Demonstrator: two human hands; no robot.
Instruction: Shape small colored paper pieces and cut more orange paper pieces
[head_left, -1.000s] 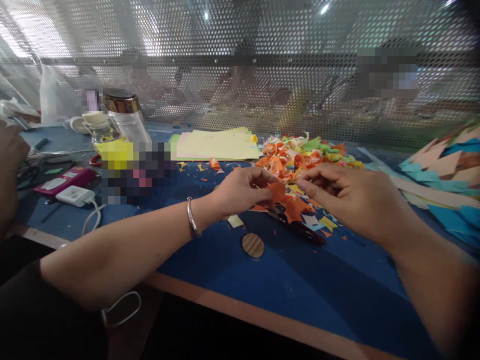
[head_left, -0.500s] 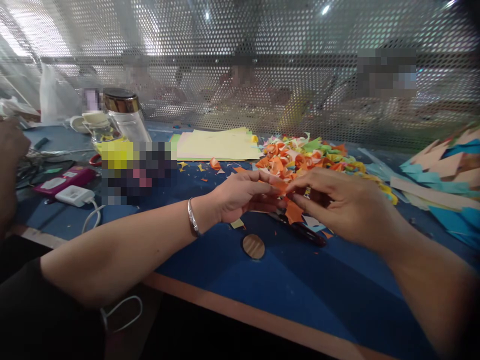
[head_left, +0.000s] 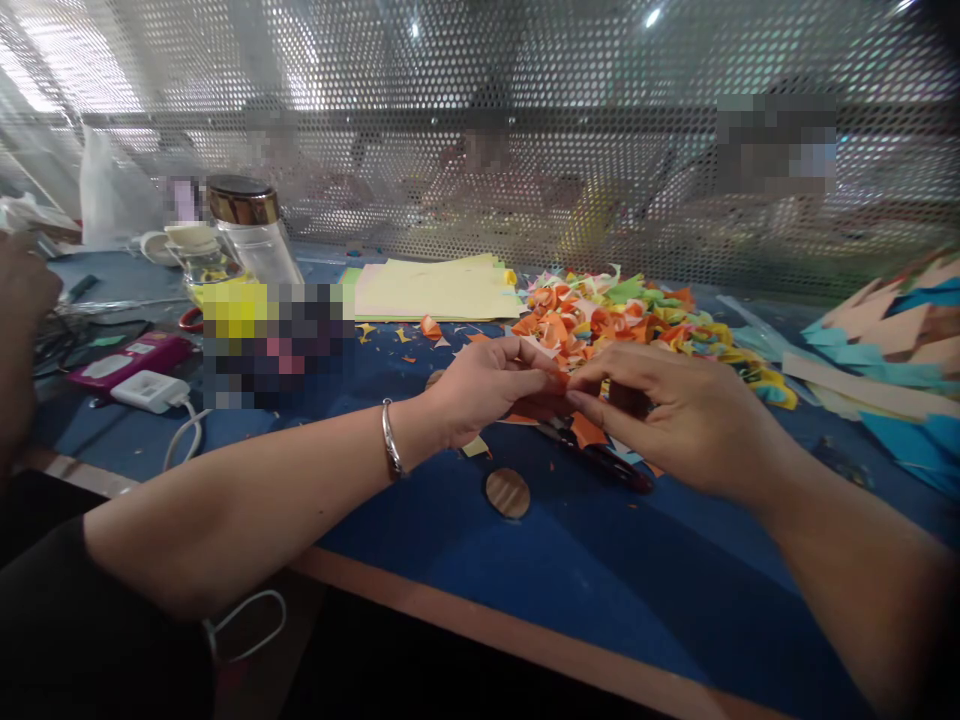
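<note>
Between my two hands, over the blue table, is a small piece of orange paper (head_left: 559, 383), mostly covered by fingers. My left hand (head_left: 491, 390), with a silver bangle at its wrist, pinches it from the left. From the right, the thumb and forefinger of my right hand (head_left: 675, 410) close on its other side. Under the hands lie orange paper scraps (head_left: 589, 431) and a dark-handled tool (head_left: 622, 470), partly hidden, its kind unclear. A round brown disc (head_left: 508, 493) lies nearer the table edge. Behind the hands is a heap of folded colored paper pieces (head_left: 600, 310).
A stack of pale yellow paper sheets (head_left: 439, 288) lies behind. To the left stand a clear bottle (head_left: 259, 240), a glass jug (head_left: 202, 262) and a white power adapter (head_left: 150, 391). Cut colored paper (head_left: 885, 340) sits at right. Another person's hand (head_left: 26, 290) shows far left.
My hands have drawn slightly closer together over the orange paper, and less of it shows. My left wrist has shifted a little to the right.
</note>
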